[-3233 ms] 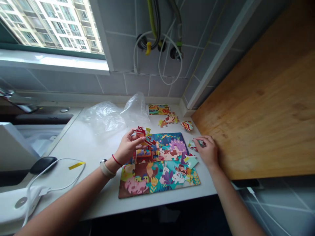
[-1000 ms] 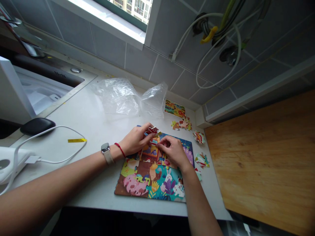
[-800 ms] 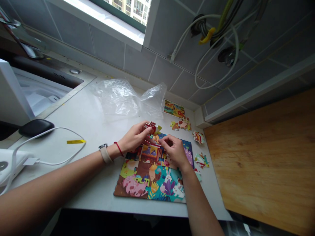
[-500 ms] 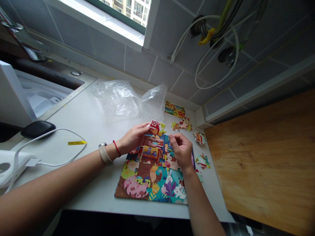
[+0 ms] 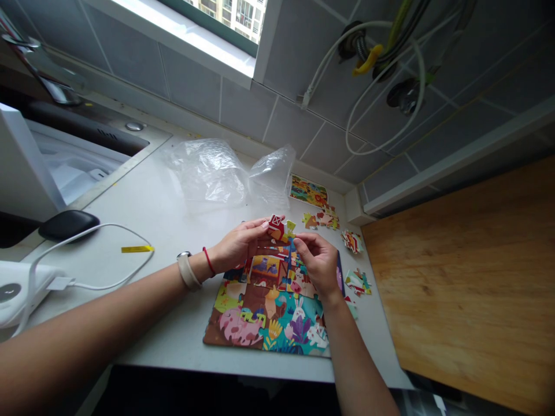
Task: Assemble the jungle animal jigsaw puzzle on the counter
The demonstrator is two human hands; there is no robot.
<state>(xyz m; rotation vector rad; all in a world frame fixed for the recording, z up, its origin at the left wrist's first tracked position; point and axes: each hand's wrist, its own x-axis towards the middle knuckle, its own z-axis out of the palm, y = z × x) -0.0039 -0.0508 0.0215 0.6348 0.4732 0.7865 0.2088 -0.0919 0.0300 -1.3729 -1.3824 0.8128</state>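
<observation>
My left hand (image 5: 247, 244) pinches a puzzle piece (image 5: 276, 226) with a red barn and yellow-green parts between thumb and fingers, above the upper part of the puzzle board (image 5: 234, 342). My right hand (image 5: 318, 263) is closed, thumb against forefinger, at the right end of that piece. A bit of blue puzzle piece (image 5: 292, 245) shows at its fingertips; whether it is joined to the barn piece I cannot tell. Animals and plants cover the assembled lower part of the board. My hands hide some of its upper part.
Loose puzzle pieces (image 5: 358, 282) lie right of the board, near a wooden board (image 5: 459, 277). Behind are a picture card (image 5: 309, 190) and a clear plastic bag (image 5: 212, 173). A white cable (image 5: 108, 227), black mouse-shaped object (image 5: 68, 225) and sink (image 5: 82, 156) are on the left.
The barn piece has shifted slightly right and down in my left hand. My right fingertips have moved slightly left, up to the piece's edge.
</observation>
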